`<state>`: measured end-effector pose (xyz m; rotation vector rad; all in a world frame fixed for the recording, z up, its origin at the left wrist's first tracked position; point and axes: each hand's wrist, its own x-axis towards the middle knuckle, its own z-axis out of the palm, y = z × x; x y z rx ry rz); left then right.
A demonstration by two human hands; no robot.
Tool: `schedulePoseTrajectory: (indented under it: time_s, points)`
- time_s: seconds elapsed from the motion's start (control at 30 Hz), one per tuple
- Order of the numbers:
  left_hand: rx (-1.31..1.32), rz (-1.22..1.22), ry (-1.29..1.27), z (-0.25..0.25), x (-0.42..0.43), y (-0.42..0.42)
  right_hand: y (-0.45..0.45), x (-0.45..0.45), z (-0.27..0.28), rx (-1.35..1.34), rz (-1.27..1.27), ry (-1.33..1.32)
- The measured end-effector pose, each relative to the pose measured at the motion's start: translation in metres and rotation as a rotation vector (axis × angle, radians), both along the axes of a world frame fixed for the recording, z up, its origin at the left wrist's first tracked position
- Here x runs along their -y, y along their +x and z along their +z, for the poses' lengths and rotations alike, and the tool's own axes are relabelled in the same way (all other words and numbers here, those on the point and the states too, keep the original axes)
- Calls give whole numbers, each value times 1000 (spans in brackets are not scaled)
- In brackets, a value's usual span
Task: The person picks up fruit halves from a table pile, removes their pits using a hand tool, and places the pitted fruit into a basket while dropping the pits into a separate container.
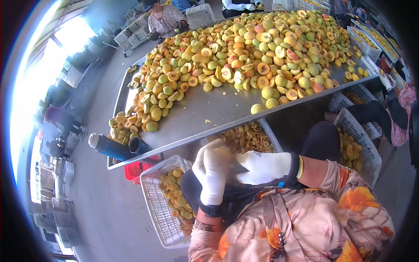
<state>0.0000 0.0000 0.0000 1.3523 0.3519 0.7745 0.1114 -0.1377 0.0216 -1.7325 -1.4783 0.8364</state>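
Observation:
My left hand (211,170), in a white glove with a dark watch (211,210) on the wrist, is closed above my lap. My right hand (265,167), also gloved in white, is closed just beside it, and the two meet. Motion smears the fingertips, and a brownish blur lies between the hands, so I cannot make out what they hold. Beyond them a crate (271,132) of fruit pieces stands under the table edge. On the metal table (196,114) lies a large heap of peaches (244,56), many cut in half with bare centres.
White crates of fruit stand by my left knee (163,236) and to my right (372,162). A blue thermos (111,146) with an open cup (139,146) sits at the table's left corner, above a red bucket (133,171). Other people (166,19) work around the table.

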Motion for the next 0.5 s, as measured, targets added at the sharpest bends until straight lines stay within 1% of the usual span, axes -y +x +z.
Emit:
schedulePoseTrajectory:
  time_s: [0.07, 0.17, 0.27, 0.37, 0.47, 0.5]
  points:
    - [3, -2, 25, 2, -1, -1, 1, 0, -3, -15, 35, 187]
    - [-45, -10, 33, -11, 0, 8, 15, 2, -14, -182, 63, 57]
    - [1, 110, -132, -1, 15, 21, 17, -3, -20, -339, 62, -2]
    - [-22, 169, -192, -7, 18, 26, 11, -10, -57, -197, 37, 384]
    - [26, 139, -43, -23, 11, 27, 17, -3, -22, -150, 27, 60]
    - [40, 127, 4, -26, 10, 26, 19, -4, -28, -222, 46, 40]
